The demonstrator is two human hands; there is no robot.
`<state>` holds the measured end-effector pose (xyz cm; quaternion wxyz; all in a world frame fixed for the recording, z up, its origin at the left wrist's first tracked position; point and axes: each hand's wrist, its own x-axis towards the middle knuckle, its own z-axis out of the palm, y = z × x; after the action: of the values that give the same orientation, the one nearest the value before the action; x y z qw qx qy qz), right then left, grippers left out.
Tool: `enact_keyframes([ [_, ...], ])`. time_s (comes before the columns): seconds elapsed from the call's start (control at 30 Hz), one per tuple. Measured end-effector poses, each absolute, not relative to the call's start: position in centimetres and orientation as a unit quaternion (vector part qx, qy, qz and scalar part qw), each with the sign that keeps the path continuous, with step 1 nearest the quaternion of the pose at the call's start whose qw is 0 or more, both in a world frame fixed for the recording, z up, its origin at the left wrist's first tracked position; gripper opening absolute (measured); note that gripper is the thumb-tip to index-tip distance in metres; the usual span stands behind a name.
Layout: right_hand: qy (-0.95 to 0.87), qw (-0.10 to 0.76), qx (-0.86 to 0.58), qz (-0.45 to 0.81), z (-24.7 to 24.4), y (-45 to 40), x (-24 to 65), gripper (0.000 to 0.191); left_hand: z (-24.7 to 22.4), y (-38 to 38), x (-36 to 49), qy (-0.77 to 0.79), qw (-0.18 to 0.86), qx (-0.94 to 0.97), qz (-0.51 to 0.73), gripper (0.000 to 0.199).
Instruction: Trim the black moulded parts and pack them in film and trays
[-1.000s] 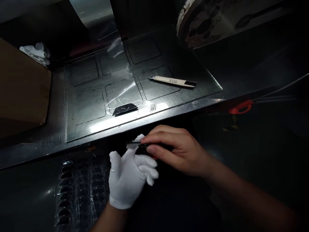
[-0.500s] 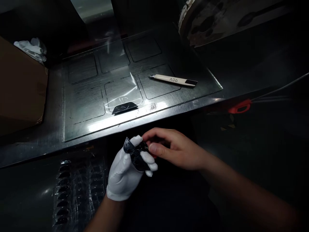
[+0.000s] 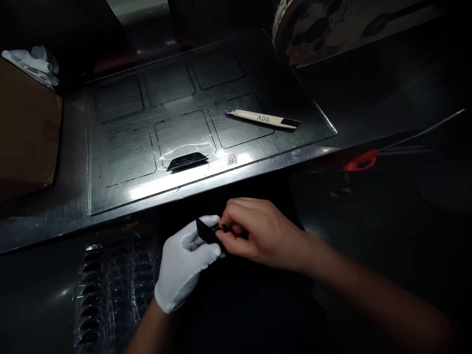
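Observation:
My left hand point(image 3: 184, 265), in a white glove, holds a thin black piece point(image 3: 205, 232) between thumb and fingers, below the table's front edge. Bare, my right hand point(image 3: 254, 228) meets it from the right, its thumb and fingers pinched at the piece's right end on something small and dark that I cannot make out. On the glass sheet point(image 3: 121, 162) above them lies another black piece point(image 3: 187, 161) with clear film around it. A cream-coloured cutter marked A06 point(image 3: 254, 117) rests to the right of that piece.
A cardboard box point(image 3: 27, 128) stands at the left, with white gloves or cloth point(image 3: 33, 64) on top. Lower left is a clear tray point(image 3: 90, 300) with rows of dark pieces. A red-handled tool point(image 3: 363, 161) is at the right, and a large worn machine part point(image 3: 317, 34) at the upper right.
My left hand has turned, so the black piece shows more edge-on. My right fingers have closed in on its right end. The view has shifted slightly.

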<state>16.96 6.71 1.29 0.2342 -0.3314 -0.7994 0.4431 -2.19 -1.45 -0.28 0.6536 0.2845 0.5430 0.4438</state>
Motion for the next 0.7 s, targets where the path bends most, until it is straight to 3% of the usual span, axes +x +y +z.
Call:
enact_keyframes([
  [0.1, -0.885, 0.263, -0.278, 0.266, 1.6, 6.2, 16.8, 0.021, -0.4, -1.6, -2.4, 0.599, 0.594, 0.311, 0.438, 0.044],
  [0.17, -0.89, 0.25, -0.271, 0.27, 1.9, 6.1, 16.9, 0.022, -0.8, -1.8, -2.5, 0.576, 0.619, 0.302, 0.44, 0.044],
  [0.33, -0.699, 0.161, -0.342, 0.608, 2.4, 6.9, 17.0, 0.021, -1.8, -2.2, -2.6, 0.374, 0.744, 0.24, 0.498, 0.041],
  [0.43, -0.641, 0.134, -0.339, 0.676, 2.1, 7.3, 16.4, 0.024, -2.3, -2.1, -2.6, 0.3, 0.774, 0.216, 0.514, 0.037],
  [0.5, -0.707, 0.153, -0.339, 0.601, 1.8, 7.4, 15.8, 0.021, -2.7, -1.9, -2.7, 0.311, 0.769, 0.202, 0.521, 0.035],
  [0.7, -0.917, 0.226, -0.242, 0.221, 3.2, 7.5, 15.2, 0.014, -3.3, -2.1, -4.8, 0.374, 0.747, 0.151, 0.529, 0.046],
])
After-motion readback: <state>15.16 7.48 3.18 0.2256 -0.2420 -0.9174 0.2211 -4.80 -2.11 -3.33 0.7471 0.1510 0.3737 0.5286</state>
